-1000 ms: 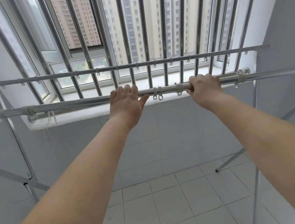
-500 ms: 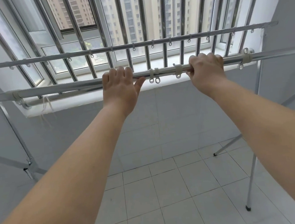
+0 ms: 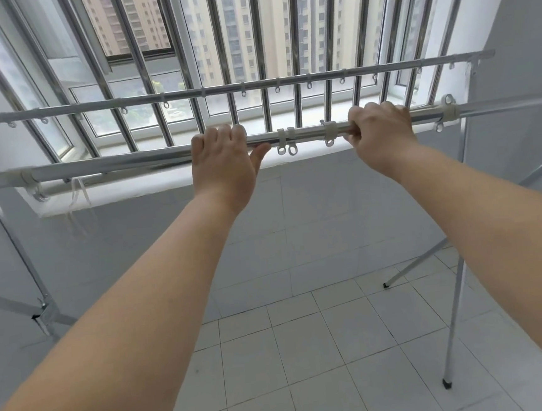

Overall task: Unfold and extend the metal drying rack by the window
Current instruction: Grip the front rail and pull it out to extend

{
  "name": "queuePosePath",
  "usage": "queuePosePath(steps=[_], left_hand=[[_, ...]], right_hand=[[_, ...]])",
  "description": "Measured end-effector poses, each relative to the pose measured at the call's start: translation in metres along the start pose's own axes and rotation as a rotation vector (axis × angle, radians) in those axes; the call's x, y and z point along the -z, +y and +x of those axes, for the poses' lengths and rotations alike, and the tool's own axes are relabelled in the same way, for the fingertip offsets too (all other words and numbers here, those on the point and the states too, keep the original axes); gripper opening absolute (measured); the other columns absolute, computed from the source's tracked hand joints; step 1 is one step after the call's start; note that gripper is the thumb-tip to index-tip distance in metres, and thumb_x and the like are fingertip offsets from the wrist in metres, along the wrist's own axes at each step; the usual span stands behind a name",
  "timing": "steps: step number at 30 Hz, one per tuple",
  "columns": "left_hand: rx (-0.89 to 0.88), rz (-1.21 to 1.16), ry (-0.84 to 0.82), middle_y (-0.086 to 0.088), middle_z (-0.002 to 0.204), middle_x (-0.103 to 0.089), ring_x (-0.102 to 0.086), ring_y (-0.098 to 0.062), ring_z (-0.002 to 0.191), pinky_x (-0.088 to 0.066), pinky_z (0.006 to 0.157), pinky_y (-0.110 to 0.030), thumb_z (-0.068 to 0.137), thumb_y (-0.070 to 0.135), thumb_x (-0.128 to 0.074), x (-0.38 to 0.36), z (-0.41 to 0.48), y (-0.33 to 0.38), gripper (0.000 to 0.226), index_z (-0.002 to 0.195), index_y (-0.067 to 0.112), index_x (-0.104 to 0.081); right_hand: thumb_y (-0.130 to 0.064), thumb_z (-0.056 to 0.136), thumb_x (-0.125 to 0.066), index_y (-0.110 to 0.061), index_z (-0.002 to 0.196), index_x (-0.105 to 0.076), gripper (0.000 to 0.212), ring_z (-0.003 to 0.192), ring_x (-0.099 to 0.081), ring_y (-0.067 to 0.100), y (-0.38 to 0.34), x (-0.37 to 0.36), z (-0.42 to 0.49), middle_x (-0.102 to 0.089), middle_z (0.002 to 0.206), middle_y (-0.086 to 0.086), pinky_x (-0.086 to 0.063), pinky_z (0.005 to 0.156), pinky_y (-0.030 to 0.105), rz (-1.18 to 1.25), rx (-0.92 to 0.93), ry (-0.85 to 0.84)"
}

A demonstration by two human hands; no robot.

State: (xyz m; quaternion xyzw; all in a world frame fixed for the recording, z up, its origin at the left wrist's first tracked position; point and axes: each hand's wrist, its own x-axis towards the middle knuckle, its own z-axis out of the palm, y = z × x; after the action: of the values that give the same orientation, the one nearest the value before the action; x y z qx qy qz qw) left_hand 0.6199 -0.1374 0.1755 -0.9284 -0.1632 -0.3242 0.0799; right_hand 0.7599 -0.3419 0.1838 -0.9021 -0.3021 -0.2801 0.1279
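The metal drying rack stands below the barred window. Its near rail [image 3: 128, 162] runs left to right at chest height, with white plastic clips [image 3: 285, 143] on it. A second rail [image 3: 252, 87] with several small hook rings runs parallel behind it, closer to the window. My left hand [image 3: 223, 167] lies over the near rail, fingers hooked on top, thumb spread below. My right hand [image 3: 381, 133] is wrapped around the same rail, to the right of the clips. A thinner inner tube [image 3: 510, 107] continues to the right edge.
Rack legs stand on the white floor tiles: a vertical leg with a black foot [image 3: 451, 337] at the right, a slanted leg [image 3: 412, 263] behind it, and a hinged leg joint [image 3: 44, 312] at the left. Grey walls close in on both sides. The window sill [image 3: 179, 180] juts out behind the rail.
Both hands stay on the near rail. The two hands now sit slightly farther apart, the right one further right of the clips; the view has tilted a little.
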Motion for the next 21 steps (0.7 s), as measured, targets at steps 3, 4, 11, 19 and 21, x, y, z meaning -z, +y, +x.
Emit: queuePosePath(steps=[3, 4, 11, 19, 21], left_hand=[[-0.002, -0.004, -0.013, -0.01, 0.111, -0.057, -0.046, -0.03, 0.106, -0.03, 0.096, -0.041, 0.096, 0.054, -0.03, 0.002, 0.004, 0.008, 0.052, 0.113, 0.009, -0.051], [-0.003, -0.017, -0.017, -0.01, 0.112, -0.057, -0.046, -0.029, 0.107, -0.03, 0.096, -0.041, 0.096, 0.054, -0.031, 0.002, 0.005, 0.012, 0.052, 0.114, 0.009, -0.052], [-0.029, -0.069, 0.009, -0.007, 0.108, -0.058, -0.047, -0.029, 0.103, -0.03, 0.094, -0.04, 0.096, 0.054, -0.033, 0.002, 0.0, 0.02, 0.049, 0.109, 0.011, -0.052], [-0.032, -0.09, 0.129, -0.008, 0.095, -0.056, -0.046, -0.03, 0.093, -0.028, 0.088, -0.038, 0.094, 0.054, -0.036, -0.012, -0.014, 0.007, 0.048, 0.098, 0.01, -0.053], [-0.02, -0.083, 0.126, -0.008, 0.094, -0.056, -0.046, -0.03, 0.093, -0.029, 0.088, -0.039, 0.094, 0.055, -0.035, -0.014, -0.014, 0.011, 0.048, 0.098, 0.01, -0.052]], right_hand=[[-0.022, 0.091, -0.051, -0.019, 0.078, -0.044, 0.014, 0.093, -0.05, 0.035, 0.007, 0.004, 0.003, -0.055, 0.088, 0.012, -0.032, 0.084, 0.041, -0.005, -0.009, -0.034], [-0.022, 0.091, -0.051, -0.019, 0.078, -0.045, 0.014, 0.094, -0.05, 0.035, 0.011, 0.005, 0.003, -0.055, 0.088, 0.012, -0.032, 0.085, 0.041, -0.008, -0.017, -0.036], [-0.022, 0.092, -0.05, -0.017, 0.079, -0.047, 0.014, 0.094, -0.05, 0.036, 0.02, 0.009, -0.004, -0.058, 0.092, 0.015, -0.033, 0.084, 0.042, -0.035, -0.018, -0.03], [-0.017, 0.09, -0.047, -0.01, 0.088, -0.051, 0.008, 0.092, -0.048, 0.036, 0.007, -0.009, -0.014, -0.054, 0.091, 0.016, -0.031, 0.088, 0.044, -0.07, -0.02, 0.074], [-0.016, 0.089, -0.047, -0.012, 0.086, -0.049, 0.005, 0.091, -0.047, 0.035, 0.011, -0.01, -0.015, -0.053, 0.089, 0.014, -0.031, 0.088, 0.043, -0.058, -0.017, 0.081]])
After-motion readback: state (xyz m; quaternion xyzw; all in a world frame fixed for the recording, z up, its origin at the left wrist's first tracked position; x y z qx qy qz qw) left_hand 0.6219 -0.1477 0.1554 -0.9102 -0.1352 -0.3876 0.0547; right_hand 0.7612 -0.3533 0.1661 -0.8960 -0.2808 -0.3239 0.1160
